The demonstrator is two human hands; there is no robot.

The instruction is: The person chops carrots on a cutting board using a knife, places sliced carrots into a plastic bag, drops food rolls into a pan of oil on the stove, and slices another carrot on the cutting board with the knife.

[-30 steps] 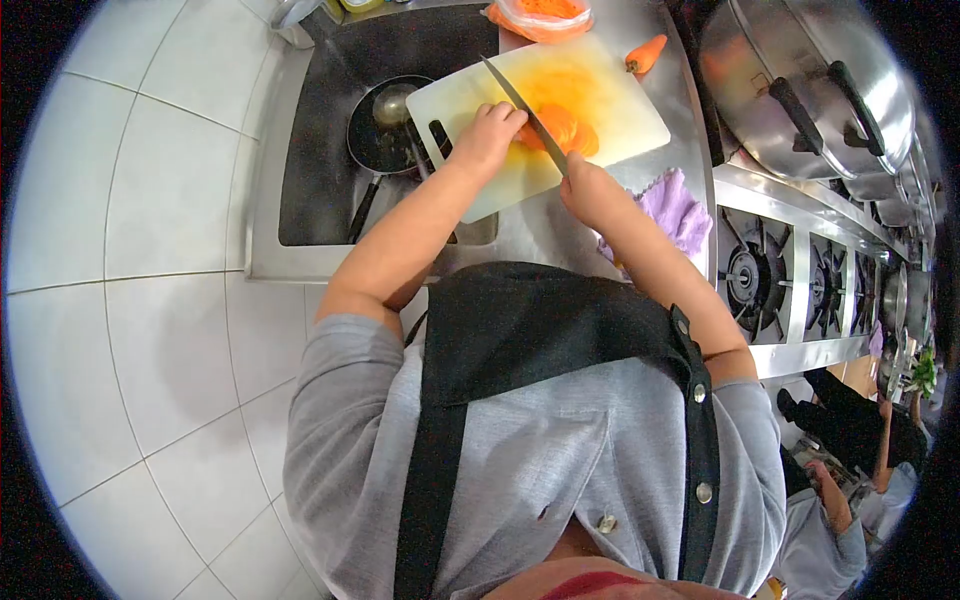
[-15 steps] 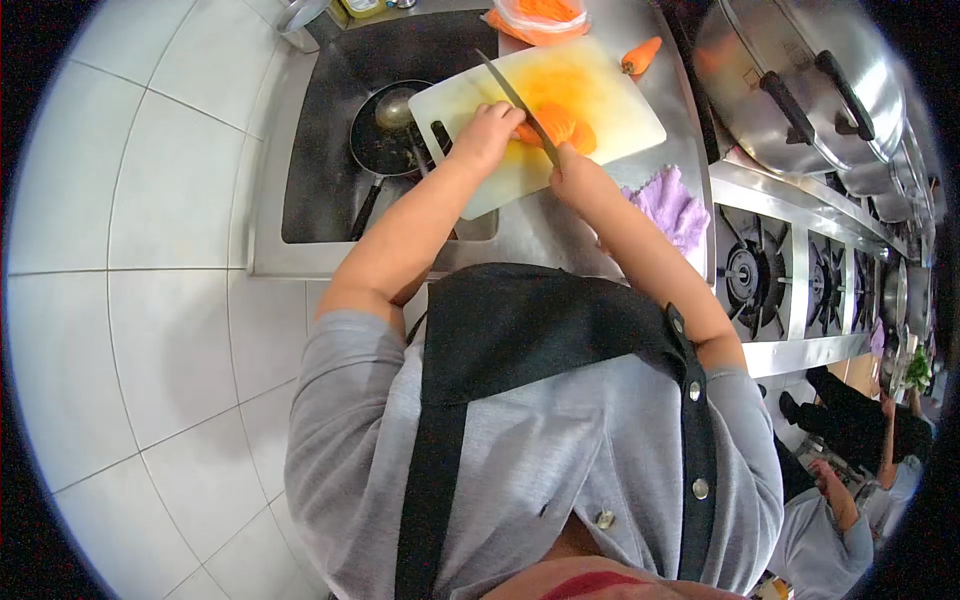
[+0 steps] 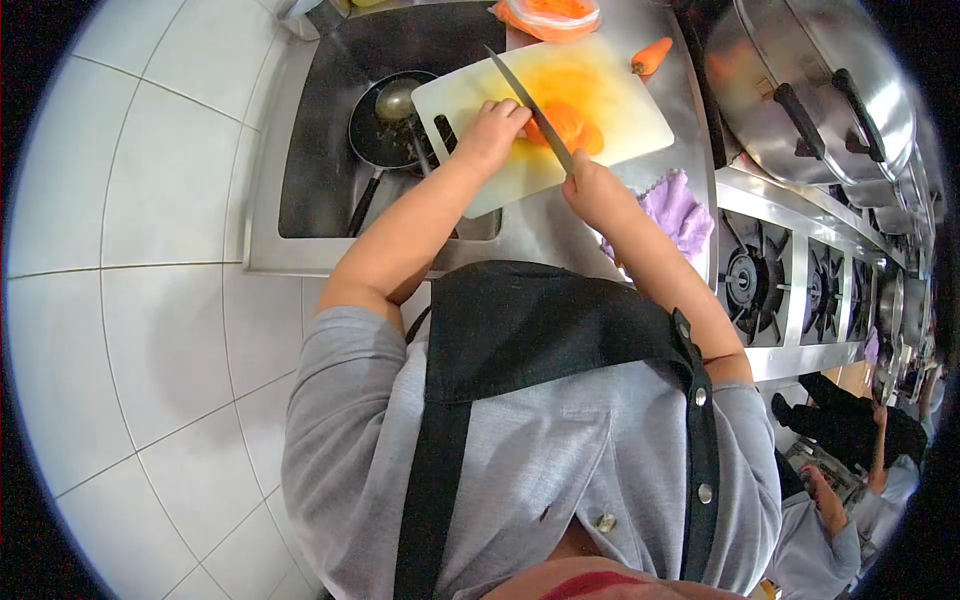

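My right hand (image 3: 597,190) is closed round the handle of a long knife (image 3: 532,108), whose blade points up and to the left over the white cutting board (image 3: 625,108). Sliced orange carrot (image 3: 565,126) lies on the board beside the blade, on its right. At the left of the blade is my left hand (image 3: 491,134), fingers bent and pressed together close to the steel; what lies under its fingertips is hidden. Orange stain covers the upper middle of the board.
The board overlaps a sink (image 3: 320,150) holding a black pan (image 3: 375,150) and ladle (image 3: 394,100). Around it are a bag of carrot (image 3: 545,18), a whole carrot (image 3: 652,56) and a purple cloth (image 3: 677,212). Large pots (image 3: 800,60), burners (image 3: 745,280) and other people (image 3: 815,540) are at right.
The knife and my right hand have shifted slightly right against the board since half a second ago. My left hand stays beside the blade. The whole view has shifted a little.
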